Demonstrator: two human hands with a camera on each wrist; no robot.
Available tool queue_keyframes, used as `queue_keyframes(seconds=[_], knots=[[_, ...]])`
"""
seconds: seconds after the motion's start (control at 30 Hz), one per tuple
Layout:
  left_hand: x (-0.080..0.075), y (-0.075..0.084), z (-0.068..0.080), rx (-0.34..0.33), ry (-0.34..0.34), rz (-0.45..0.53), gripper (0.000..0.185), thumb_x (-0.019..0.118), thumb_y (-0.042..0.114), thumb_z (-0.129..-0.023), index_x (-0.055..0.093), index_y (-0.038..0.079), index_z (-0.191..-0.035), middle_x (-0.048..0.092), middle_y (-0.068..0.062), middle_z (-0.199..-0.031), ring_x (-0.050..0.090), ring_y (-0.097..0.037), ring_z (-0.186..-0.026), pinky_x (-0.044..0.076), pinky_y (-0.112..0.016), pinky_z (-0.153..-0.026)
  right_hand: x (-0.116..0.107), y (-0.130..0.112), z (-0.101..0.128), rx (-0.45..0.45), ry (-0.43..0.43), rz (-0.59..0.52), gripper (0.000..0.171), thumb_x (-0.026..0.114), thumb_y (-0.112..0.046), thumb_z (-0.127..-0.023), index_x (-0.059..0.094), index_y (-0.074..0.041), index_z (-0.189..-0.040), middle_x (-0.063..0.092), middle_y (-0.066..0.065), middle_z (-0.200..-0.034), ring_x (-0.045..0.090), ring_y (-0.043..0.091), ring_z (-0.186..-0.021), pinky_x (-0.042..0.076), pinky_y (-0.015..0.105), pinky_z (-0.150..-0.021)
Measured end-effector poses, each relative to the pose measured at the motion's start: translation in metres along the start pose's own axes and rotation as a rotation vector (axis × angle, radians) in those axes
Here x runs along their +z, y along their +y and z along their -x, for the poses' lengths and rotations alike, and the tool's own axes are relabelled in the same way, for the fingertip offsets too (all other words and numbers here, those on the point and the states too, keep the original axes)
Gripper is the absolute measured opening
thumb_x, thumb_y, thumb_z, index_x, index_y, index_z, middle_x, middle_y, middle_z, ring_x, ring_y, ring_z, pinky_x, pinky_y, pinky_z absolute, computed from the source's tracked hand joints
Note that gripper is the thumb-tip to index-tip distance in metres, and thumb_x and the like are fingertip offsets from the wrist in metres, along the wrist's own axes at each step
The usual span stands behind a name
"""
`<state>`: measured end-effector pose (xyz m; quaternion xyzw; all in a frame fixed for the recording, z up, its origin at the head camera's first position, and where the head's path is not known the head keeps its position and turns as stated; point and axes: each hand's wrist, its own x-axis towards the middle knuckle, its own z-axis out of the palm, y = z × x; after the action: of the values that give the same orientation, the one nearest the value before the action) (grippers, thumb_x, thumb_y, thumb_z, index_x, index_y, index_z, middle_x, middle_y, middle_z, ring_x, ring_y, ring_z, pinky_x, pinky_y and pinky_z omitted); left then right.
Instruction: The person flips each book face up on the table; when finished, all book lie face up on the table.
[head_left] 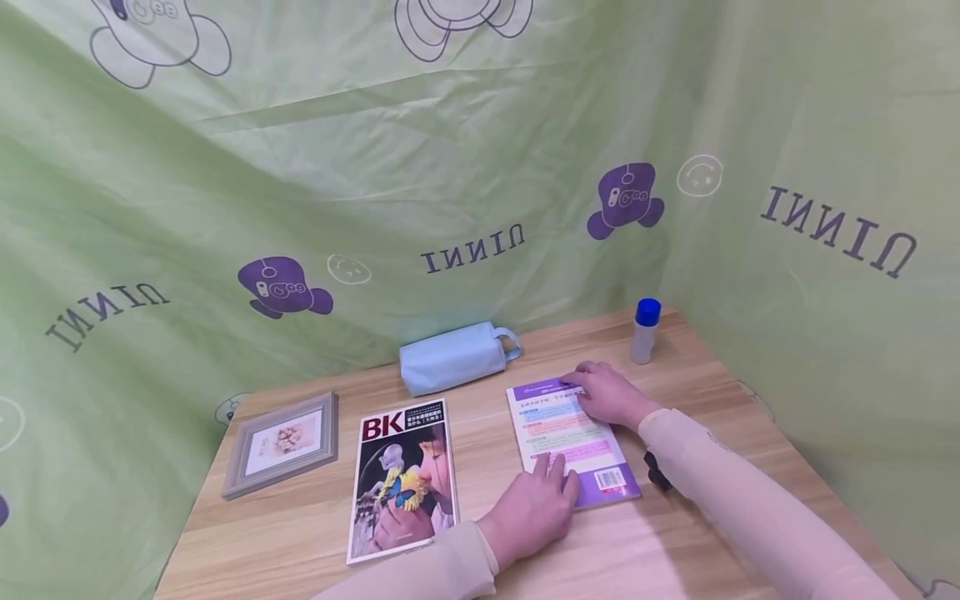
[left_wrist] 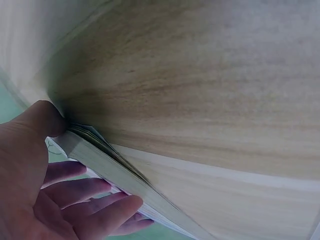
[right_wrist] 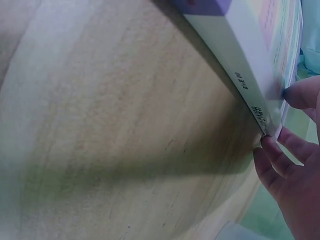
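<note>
My left hand point(head_left: 534, 506) pinches the near corner of the purple-edged paperback book point(head_left: 572, 442), thumb under; my right hand point(head_left: 609, 393) grips its far corner. Barely lifted yet.

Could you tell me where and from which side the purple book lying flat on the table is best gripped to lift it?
Probably by its near left corner, from the left. The purple book lies flat on the table, and there the left hand has its thumb under the loose page edges, a ready gap. The right hand holds the far right corner at the stiff spine.
</note>
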<state>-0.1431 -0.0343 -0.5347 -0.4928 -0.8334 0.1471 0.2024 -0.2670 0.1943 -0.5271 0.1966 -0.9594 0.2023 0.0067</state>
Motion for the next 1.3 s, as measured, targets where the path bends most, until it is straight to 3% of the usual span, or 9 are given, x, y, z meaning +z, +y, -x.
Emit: queue_keyframes(seconds=[0.3, 0.63, 1.0, 1.3], knots=[[0.0, 0.003, -0.001, 0.081, -0.033, -0.119, 0.037, 0.05, 0.025, -0.103, 0.07, 0.005, -0.128, 0.071, -0.019, -0.125, 0.073, -0.033, -0.106, 0.064, -0.033, -0.063, -0.002, 0.001, 0.003, -0.014, -0.009, -0.033, 0.042, 0.066, -0.008, -0.098, 0.066, -0.005, -0.14, 0.059, 0.027, -0.136, 0.056, 0.048, -0.124, 0.044, 0.064, -0.107], [0.001, 0.002, 0.005, 0.172, -0.021, -0.235, 0.039, 0.04, 0.021, -0.108, 0.066, 0.006, -0.133, 0.071, -0.018, -0.126, 0.074, -0.03, -0.104, 0.065, -0.033, -0.066, -0.004, 0.009, 0.012, -0.079, -0.025, -0.055, 0.044, 0.057, 0.001, -0.102, 0.063, -0.008, -0.145, 0.053, 0.03, -0.145, 0.049, 0.054, -0.132, 0.039, 0.068, -0.11], [0.003, -0.004, 0.006, 0.149, 0.058, -0.211, 0.042, 0.033, 0.018, -0.108, 0.065, 0.007, -0.132, 0.072, -0.017, -0.125, 0.074, -0.028, -0.101, 0.064, -0.032, -0.066, -0.004, 0.019, 0.015, -0.13, -0.009, -0.041, 0.044, 0.056, -0.001, -0.104, 0.062, -0.011, -0.147, 0.05, 0.029, -0.15, 0.048, 0.054, -0.134, 0.039, 0.069, -0.11], [0.004, -0.005, 0.007, 0.119, 0.084, -0.172, 0.041, 0.035, 0.019, -0.108, 0.065, 0.006, -0.132, 0.072, -0.017, -0.124, 0.074, -0.027, -0.101, 0.064, -0.031, -0.065, -0.009, 0.021, 0.017, -0.146, -0.057, -0.018, 0.044, 0.047, -0.002, -0.108, 0.06, -0.012, -0.149, 0.044, 0.024, -0.158, 0.046, 0.053, -0.136, 0.038, 0.071, -0.109]])
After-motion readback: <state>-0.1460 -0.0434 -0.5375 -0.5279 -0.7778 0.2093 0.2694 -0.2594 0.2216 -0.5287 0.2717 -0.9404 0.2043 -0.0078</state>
